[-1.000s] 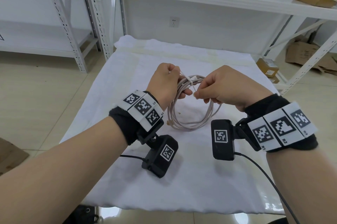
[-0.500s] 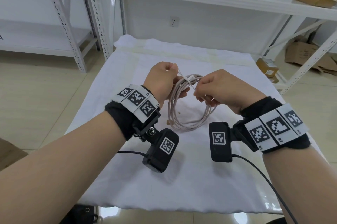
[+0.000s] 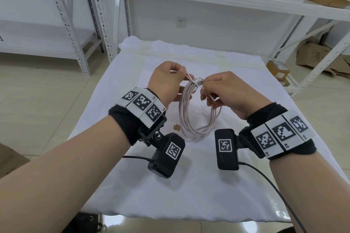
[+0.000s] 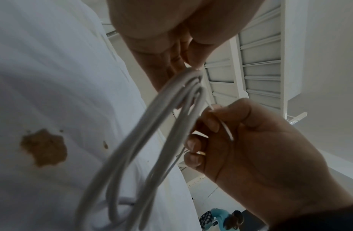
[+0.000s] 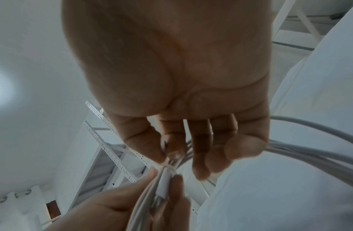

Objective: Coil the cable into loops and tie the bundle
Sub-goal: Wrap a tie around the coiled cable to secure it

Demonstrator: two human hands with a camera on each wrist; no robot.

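A white cable [image 3: 197,124], coiled into several loops, hangs from both hands above the white cloth [image 3: 132,81]. A thin white tie [image 3: 191,79] crosses the top of the bundle. My left hand [image 3: 180,73] pinches one end of the tie up and to the left, with its lower fingers behind the loops. Down to the right, my right hand [image 3: 203,88] pinches the other end. In the left wrist view the tie [image 4: 225,126] runs through the right hand [image 4: 250,140], beside the loops [image 4: 151,125]. The right wrist view shows the right hand's fingertips [image 5: 167,154] at the bundle's top [image 5: 163,182].
A brown stain [image 3: 177,127] marks the cloth under the coil. White metal shelving [image 3: 106,24] stands behind and to both sides of the table. Cardboard boxes [image 3: 318,56] lie on the floor at right. Black camera leads [image 3: 265,179] trail from the wrists over the near cloth.
The hands have drawn slightly apart, the left going up and left. The tie now stretches taut across the top of the bundle. The coil hangs a little narrower.
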